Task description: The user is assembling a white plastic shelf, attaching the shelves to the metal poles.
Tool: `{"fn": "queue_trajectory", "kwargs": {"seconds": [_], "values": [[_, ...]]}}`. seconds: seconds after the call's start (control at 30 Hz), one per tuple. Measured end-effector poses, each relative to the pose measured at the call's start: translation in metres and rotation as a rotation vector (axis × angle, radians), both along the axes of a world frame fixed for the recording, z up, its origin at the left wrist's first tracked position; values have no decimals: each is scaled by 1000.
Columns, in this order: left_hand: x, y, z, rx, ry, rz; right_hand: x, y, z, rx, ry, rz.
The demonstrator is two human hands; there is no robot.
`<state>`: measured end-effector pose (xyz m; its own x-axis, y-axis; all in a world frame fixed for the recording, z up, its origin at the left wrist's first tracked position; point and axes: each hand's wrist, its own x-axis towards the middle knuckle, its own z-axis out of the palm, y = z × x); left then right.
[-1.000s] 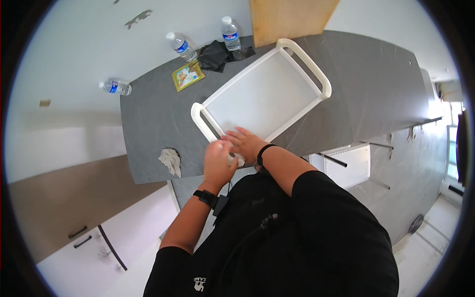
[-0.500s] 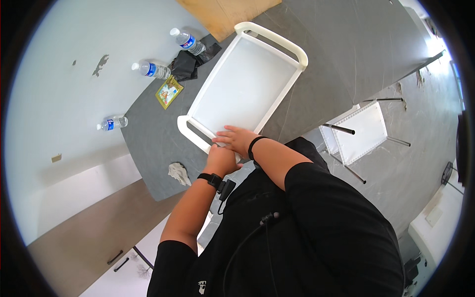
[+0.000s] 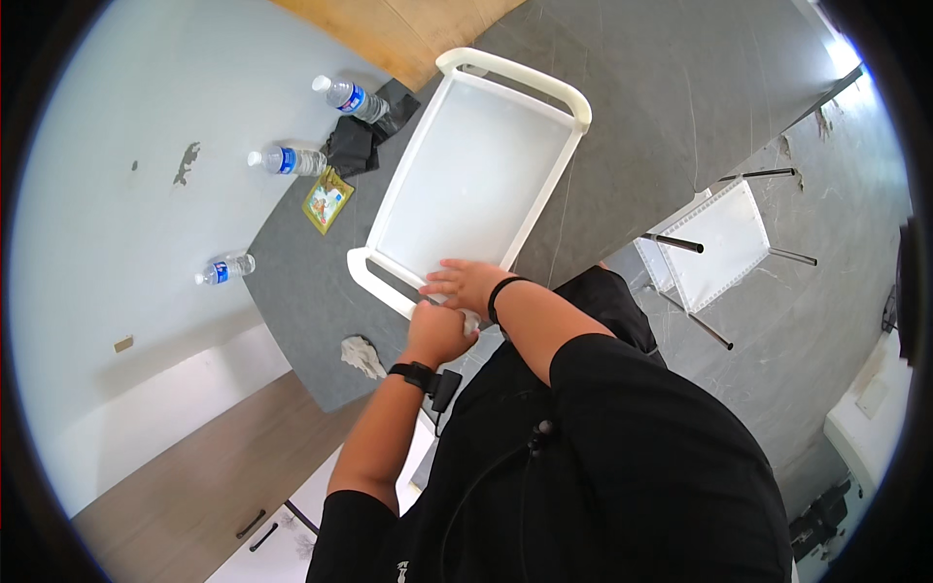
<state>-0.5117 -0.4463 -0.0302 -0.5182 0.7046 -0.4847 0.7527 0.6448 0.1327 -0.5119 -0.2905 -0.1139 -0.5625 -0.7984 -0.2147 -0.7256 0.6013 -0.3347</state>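
Tray: we are seeing a white tray [image 3: 476, 175] lying aslant on the grey worktop [image 3: 622, 107], its near end reaching the front edge.
Left hand: the left hand [image 3: 437, 332] is bending its fingers in at the near handle [image 3: 379, 287]; we cannot tell whether it is gripping the handle, since the palm side is hidden.
Right hand: the right hand [image 3: 466, 284] is lying open, fingers spread, over the tray's near end, just beside the left hand; we are seeing nothing gripped in it.
Wrists: a black strap [image 3: 416, 377] is circling the left wrist, a thin black band [image 3: 498, 299] the right.
Back edge: two water bottles [image 3: 352, 100] [image 3: 289, 161] are standing near a black plastic bag [image 3: 350, 146]; a gold sachet [image 3: 328, 199] is lying just beside them, and a wooden board [image 3: 418, 34] is showing farther along.
Back left corner: a third bottle [image 3: 225, 269] is standing there.
Front left corner: a crumpled pale cloth [image 3: 362, 357] is lying near it.
Floor: a white seat [image 3: 714, 243] is showing its metal legs beyond the front edge.
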Motion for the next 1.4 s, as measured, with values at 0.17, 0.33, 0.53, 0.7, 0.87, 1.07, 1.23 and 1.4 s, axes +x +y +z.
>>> {"fn": "queue_trajectory", "kwargs": {"seconds": [0.17,0.33,0.53,0.7,0.87,1.07,1.23,1.4], "values": [[-15,-10,9,-17,-16,-94,-9,0,18,23,-9,-16],[-10,-11,10,-38,-1,-84,-6,-9,5,-41,-24,-9],[-19,-22,13,-7,-105,-90,-11,-12,16,4,19,21],[-16,-35,32,140,-42,32,-2,-17,-6,-86,-8,-83],[-33,-75,-22,549,486,659,-4,-9,8,-69,-58,-52],[-74,-72,-36,645,-160,1329,6,23,22,-16,-107,7],[-61,-76,-86,712,-222,1400,-2,39,49,138,-246,221],[-42,-40,-77,900,-404,1519,9,71,36,69,-276,183]]}}
